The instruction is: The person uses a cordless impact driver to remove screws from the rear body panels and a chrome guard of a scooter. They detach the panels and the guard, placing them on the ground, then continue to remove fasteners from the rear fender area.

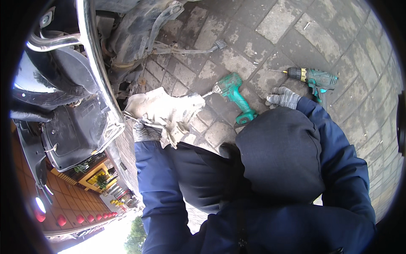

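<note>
My left hand (147, 130), in a striped knit glove, grips the lower edge of a dirty off-white moulded cover (163, 106). The cover has an uneven outline and lies over my left knee side, close to the vehicle. My right hand (285, 98), gloved alike, is low over the paving beyond my right knee. Its fingers are curled together, and whatever they hold is hidden. Between the hands a green cordless impact driver (231, 93) lies with its nose against the cover's right edge. Just beyond my right hand lies a green and black cordless drill (312, 78), its thin bit pointing left.
At left stands a vehicle with a chrome tube frame (96, 55), a black plastic panel (76, 127) and a foot pedal (220, 44) on a long arm. Screws (306, 25) lie on the grey brick paving (279, 21). Red lanterns (61, 219) hang along a building.
</note>
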{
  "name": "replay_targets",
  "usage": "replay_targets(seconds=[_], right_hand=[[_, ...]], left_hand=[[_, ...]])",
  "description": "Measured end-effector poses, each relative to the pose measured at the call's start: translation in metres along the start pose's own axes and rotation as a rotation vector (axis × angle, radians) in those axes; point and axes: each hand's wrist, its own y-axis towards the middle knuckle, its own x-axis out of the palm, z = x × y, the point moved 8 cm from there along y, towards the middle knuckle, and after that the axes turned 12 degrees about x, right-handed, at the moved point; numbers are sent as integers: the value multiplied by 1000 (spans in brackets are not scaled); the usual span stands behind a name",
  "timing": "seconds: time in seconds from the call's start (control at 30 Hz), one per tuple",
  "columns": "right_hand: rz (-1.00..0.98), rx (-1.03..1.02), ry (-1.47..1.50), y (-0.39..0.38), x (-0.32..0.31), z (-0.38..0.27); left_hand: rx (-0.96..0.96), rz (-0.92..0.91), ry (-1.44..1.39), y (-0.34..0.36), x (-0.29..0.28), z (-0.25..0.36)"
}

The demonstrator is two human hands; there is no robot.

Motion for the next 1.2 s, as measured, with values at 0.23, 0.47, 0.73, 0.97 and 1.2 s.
replay_targets(seconds=[0.23, 0.47, 0.73, 0.97, 1.2], right_hand=[[60, 13, -41, -2, -5, -9], [14, 21, 39, 11, -17, 17], [66, -18, -15, -9, -24, -7], [132, -63, -114, -17, -9, -30], [175, 8, -675, 28, 46, -31]], left_hand=[[-39, -207, 187, 17, -42, 11], [179, 85, 111, 14, -28, 24], [190, -11, -66, -3, 29, 16], [181, -34, -140, -16, 33, 15], [128, -394, -213, -46, 26, 17]])
